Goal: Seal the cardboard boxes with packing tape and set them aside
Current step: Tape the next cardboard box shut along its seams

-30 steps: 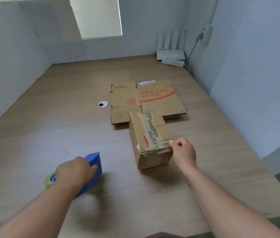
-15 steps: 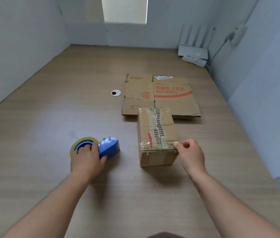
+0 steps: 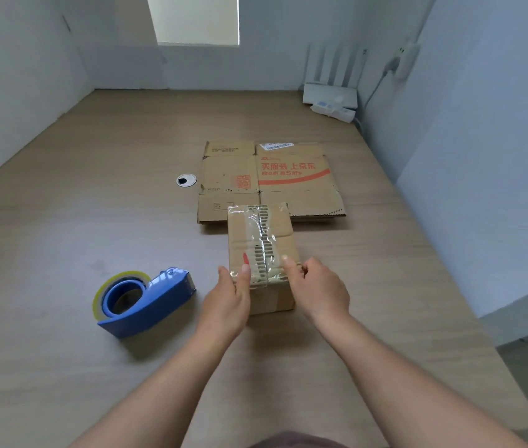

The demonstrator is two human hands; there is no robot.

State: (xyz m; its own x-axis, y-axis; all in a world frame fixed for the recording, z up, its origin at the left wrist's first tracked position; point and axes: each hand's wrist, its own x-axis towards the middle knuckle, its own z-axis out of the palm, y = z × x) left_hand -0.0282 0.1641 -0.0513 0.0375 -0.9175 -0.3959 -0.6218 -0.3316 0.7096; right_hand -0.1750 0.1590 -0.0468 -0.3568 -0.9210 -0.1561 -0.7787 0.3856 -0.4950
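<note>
Mid-frame, the small box sits taped along its top, with the left hand and right hand both clasping its near end, thumbs on top. Sealing looks done. It still needs setting aside, the flattened cardboard behind waits, and the tape dispenser lies lower left.

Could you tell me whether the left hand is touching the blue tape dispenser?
Apart: the head view shows bare table between the left hand and the tape dispenser.
</note>
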